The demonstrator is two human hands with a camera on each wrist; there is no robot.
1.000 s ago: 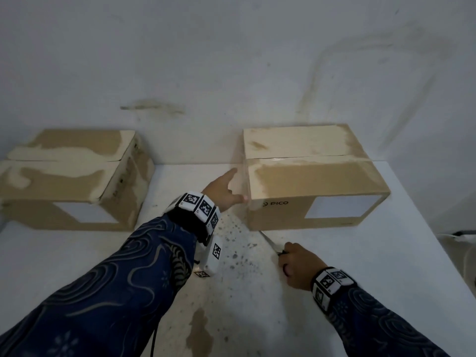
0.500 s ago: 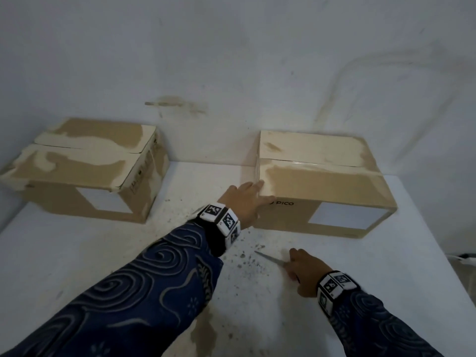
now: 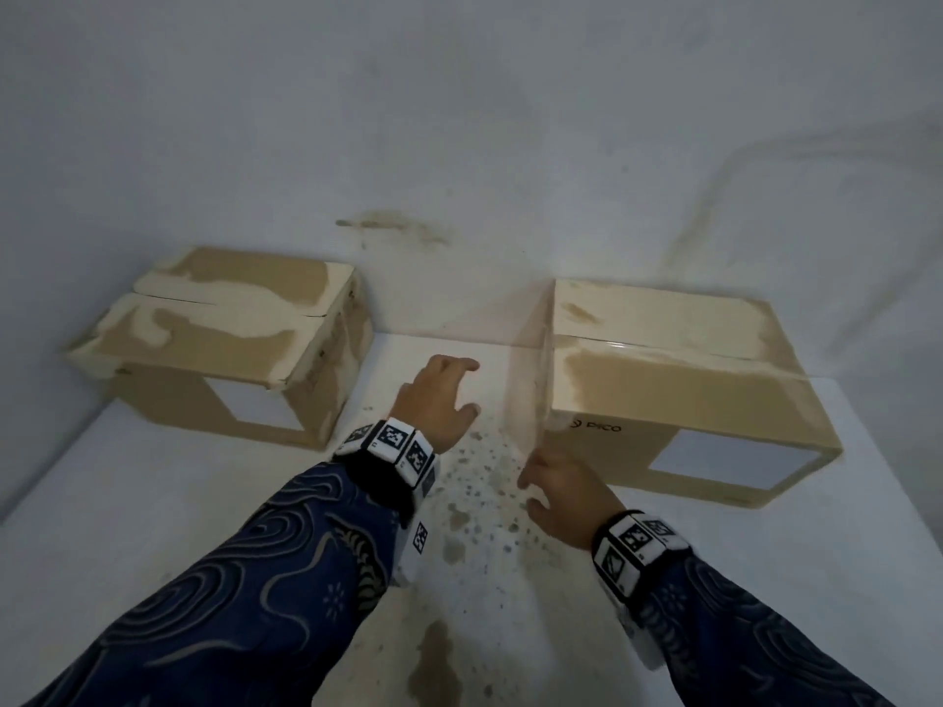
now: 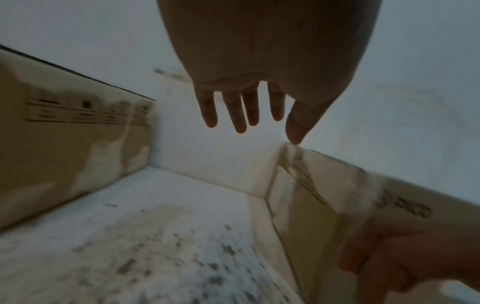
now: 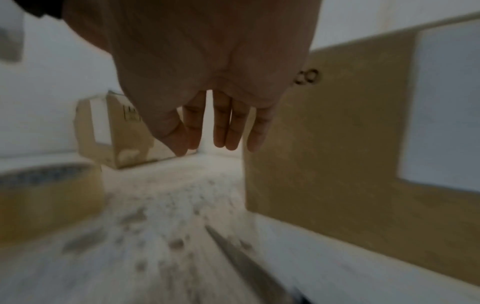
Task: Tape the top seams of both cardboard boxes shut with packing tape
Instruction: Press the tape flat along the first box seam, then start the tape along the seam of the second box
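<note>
Two cardboard boxes stand against the wall. The left box point(image 3: 219, 344) shows a dark bare seam across its top. The right box point(image 3: 663, 385) has a glossy tape strip point(image 3: 643, 347) along its seam, and clear tape runs down its left end. My left hand point(image 3: 449, 385) hovers open in the gap between the boxes, holding nothing. My right hand point(image 3: 546, 477) is open by the right box's front left corner. In the right wrist view a blade point(image 5: 246, 263) lies on the table under that hand, and a tape roll point(image 5: 49, 195) stands at the left. Both are hidden in the head view.
The white table point(image 3: 153, 502) is speckled with brown stains between the boxes. A white wall rises right behind both boxes. The table's right edge runs close behind the right box's far corner.
My right hand has let go of the blade and lifted toward the right box's corner. My left hand has come off that box's left end and moved into the gap.
</note>
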